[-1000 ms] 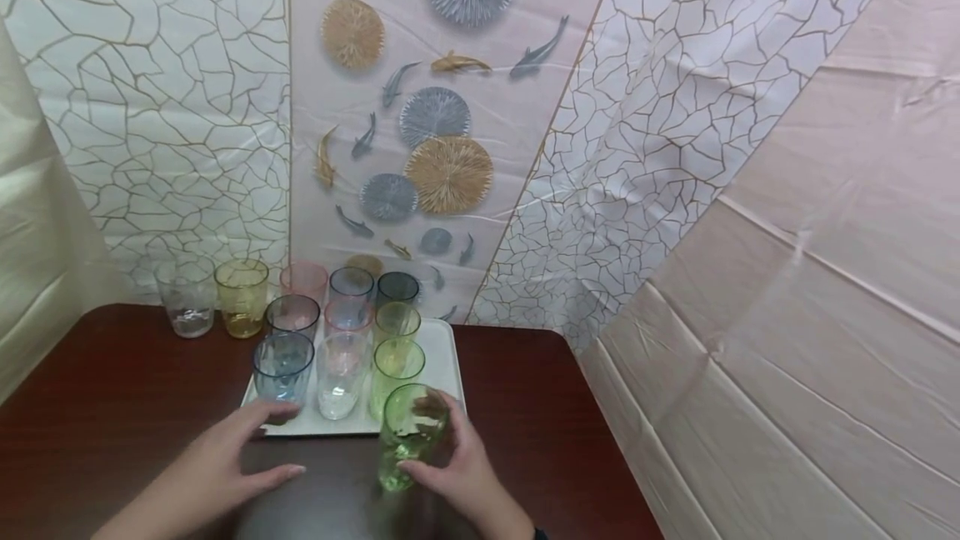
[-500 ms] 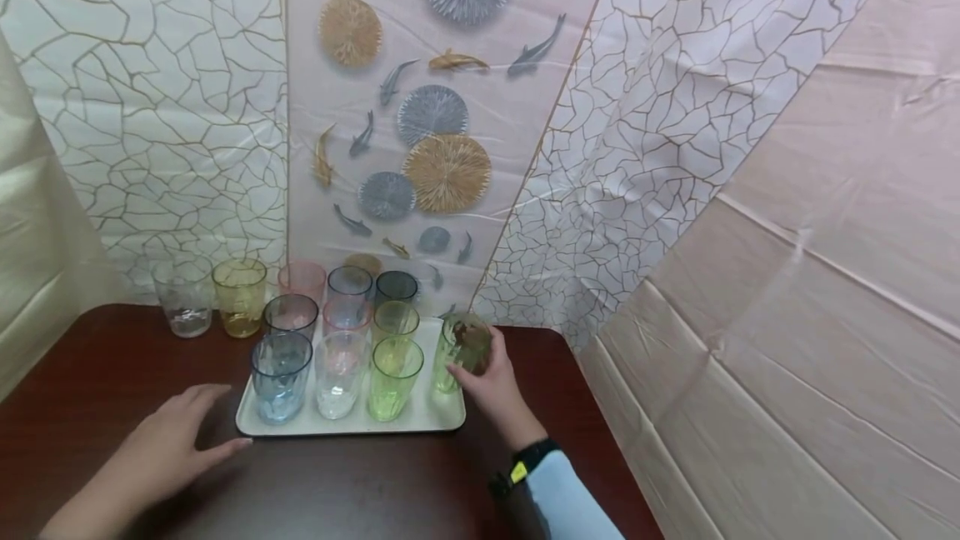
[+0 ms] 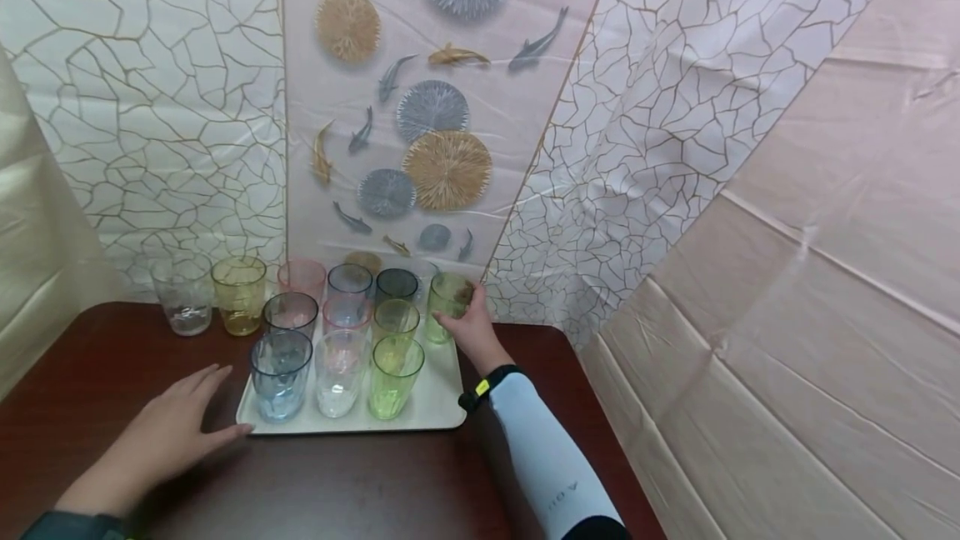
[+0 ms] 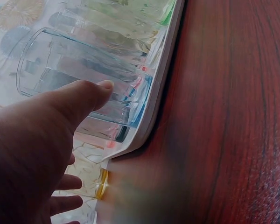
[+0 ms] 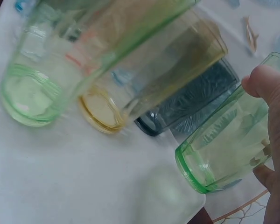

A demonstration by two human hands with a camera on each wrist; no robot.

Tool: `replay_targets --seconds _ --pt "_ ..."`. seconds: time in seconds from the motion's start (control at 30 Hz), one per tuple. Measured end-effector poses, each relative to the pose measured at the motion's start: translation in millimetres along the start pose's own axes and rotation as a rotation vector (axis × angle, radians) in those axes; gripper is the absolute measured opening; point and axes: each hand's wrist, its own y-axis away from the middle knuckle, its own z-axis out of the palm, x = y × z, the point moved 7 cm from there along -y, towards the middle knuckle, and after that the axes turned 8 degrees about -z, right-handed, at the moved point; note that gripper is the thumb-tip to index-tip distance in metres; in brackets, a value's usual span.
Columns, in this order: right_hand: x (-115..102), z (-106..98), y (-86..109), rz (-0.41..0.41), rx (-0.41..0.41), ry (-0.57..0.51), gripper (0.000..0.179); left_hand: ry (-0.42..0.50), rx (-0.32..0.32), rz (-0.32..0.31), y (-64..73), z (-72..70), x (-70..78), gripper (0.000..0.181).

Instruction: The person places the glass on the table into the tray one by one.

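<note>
At the far right corner of the white tray, my right hand grips a green drinking glass, upright in the head view. In the right wrist view, thumb and fingers wrap the sides of this green glass; whether its base touches the tray I cannot tell. My left hand is by the tray's front left corner, fingers loosely extended and holding nothing. A blue glass is the nearest one to it. In the left wrist view the thumb overlaps that blue glass; contact is unclear.
Other glasses stand in rows on the tray, including a clear one, a lighter green one, and a dark one. A clear glass and a yellow glass stand on the dark red table. Patterned cloth hangs behind.
My right hand has carried the green glass from in front of the tray to its right side, then back to the far corner. My left hand has drawn left, away from the blue glass.
</note>
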Motion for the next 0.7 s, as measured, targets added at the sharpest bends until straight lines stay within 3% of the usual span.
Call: replay_targets --seconds 0.27,0.7 --pt "14 14 -15.2 0.004 -0.016 -0.039 0.089 0.005 0.013 -0.002 1.8 -2.1 -0.2 0.113" --pt "39 23 -18.0 0.043 -0.017 -0.042 0.09 0.005 0.024 -0.017 2.6 -2.0 -4.6 0.113"
